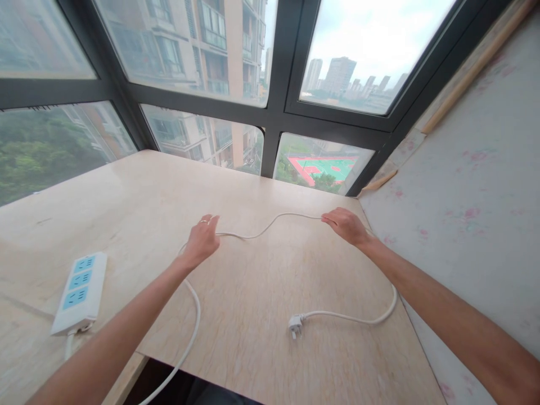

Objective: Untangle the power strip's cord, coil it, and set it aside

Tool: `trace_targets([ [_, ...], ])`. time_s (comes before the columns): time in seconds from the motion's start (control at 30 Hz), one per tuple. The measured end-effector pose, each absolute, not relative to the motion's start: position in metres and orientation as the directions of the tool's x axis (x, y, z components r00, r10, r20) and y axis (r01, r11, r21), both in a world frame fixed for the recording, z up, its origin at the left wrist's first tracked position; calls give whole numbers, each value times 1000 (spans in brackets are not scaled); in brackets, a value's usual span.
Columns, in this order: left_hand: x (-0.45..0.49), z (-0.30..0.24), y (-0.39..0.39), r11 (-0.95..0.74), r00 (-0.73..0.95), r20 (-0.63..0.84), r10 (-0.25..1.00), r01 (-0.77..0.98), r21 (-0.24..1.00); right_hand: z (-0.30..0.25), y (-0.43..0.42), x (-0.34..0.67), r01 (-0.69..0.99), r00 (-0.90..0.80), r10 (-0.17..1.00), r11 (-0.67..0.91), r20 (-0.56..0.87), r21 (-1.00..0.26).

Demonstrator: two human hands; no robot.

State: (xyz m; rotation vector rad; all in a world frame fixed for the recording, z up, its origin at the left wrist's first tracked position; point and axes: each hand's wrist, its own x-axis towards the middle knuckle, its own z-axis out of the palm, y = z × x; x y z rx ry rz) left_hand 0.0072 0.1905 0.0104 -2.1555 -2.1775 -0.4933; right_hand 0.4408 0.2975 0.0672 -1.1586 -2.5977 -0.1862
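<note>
A white power cable (270, 225) lies in a loop across the beige marble-like sill (253, 292). My left hand (201, 241) pinches the cable at its far left bend, a ring on one finger. My right hand (346, 225) grips the same cable further right. Between the two hands the cable sags slightly. Its white plug (295, 325) rests on the sill in front of my right arm. The other end runs off the near edge and back up to a white power strip (79, 292) with blue sockets at the left.
Large dark-framed windows (274, 112) rise right behind the sill, with buildings and a sports court far below. A pale wall (472, 214) with pink stains closes the right side. The sill's near edge drops to a dark gap (185, 388).
</note>
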Motion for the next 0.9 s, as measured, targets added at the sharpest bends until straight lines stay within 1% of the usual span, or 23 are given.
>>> trace_targets([
  [0.07,41,18,197,-171,70,351,934,949,266,68,291,434,748,-619,727,661,298,-59],
  [0.13,78,25,204,-321,171,386,906,873,366,69,284,428,734,-616,726,670,306,-111],
  [0.17,96,29,207,-354,193,383,903,841,410,70,281,426,724,-617,720,678,318,-128],
  [0.23,125,34,214,-352,195,340,920,794,495,73,273,425,705,-619,704,694,349,-149],
  [0.3,144,38,219,-306,163,288,944,765,567,74,265,427,694,-613,692,702,381,-159],
  [0.37,150,42,221,-297,164,266,950,740,603,73,256,431,690,-597,689,702,412,-174],
  [0.47,147,47,220,-342,210,275,938,679,649,63,244,437,677,-552,686,701,475,-226],
  [0.53,143,51,218,-277,178,212,961,607,745,53,234,438,665,-508,685,698,523,-268],
  [0.6,137,56,217,-107,140,45,989,481,870,43,222,436,658,-461,685,690,564,-302],
  [0.63,134,58,217,-13,150,-52,987,405,914,39,214,434,656,-440,687,686,578,-316],
  [0.67,131,60,218,69,175,-133,976,331,941,35,206,432,656,-416,694,677,588,-334],
  [0.73,126,64,219,174,225,-227,948,230,958,27,184,429,659,-360,731,639,580,-397],
  [0.8,121,65,220,209,234,-258,938,212,955,22,157,425,652,-322,803,572,501,-497],
  [0.83,120,65,221,217,222,-267,938,226,950,20,143,424,642,-338,838,538,428,-546],
  [0.87,120,64,223,222,200,-275,940,250,942,18,128,422,632,-393,859,511,328,-582],
  [0.9,120,64,224,225,167,-278,946,282,933,17,114,421,622,-472,854,500,222,-603],
])
